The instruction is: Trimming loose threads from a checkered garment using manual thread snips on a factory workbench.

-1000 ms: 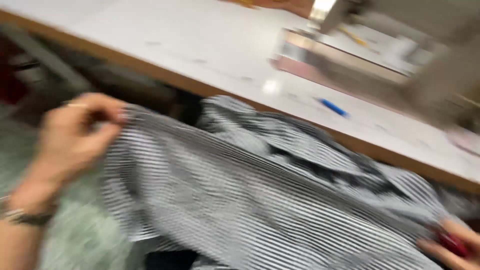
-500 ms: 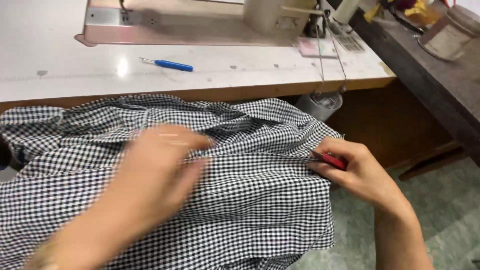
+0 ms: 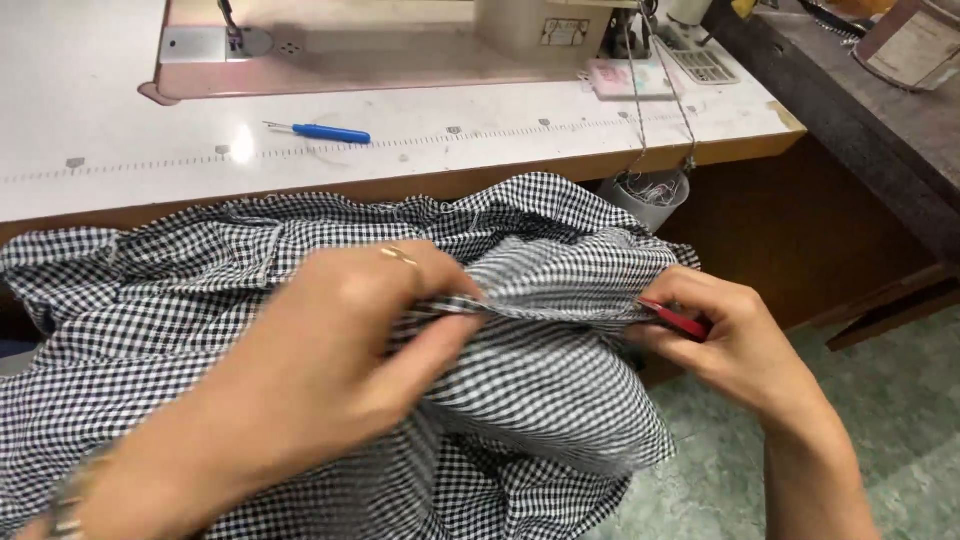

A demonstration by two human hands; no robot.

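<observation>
Pinching soft black-and-white checked fabric (image 3: pixel 540 400), left hand (image 3: pixel 340 350) fingers closed, right hand (image 3: pixel 735 340) gripping slim red tool (image 3: pixel 680 320).

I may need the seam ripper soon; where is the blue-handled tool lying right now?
In the head view, the blue-handled tool lies on the white sewing table, upper left, just in front of the sewing machine base, beyond the checked fabric.

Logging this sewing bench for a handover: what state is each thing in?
Checked fabric: bunched, one fold pulled taut between both hands.
Left hand: pinching the fold.
Right hand: gripping fabric and a red tool.
Blue tool: lying on table.
Sewing machine: nothing under needle.
</observation>
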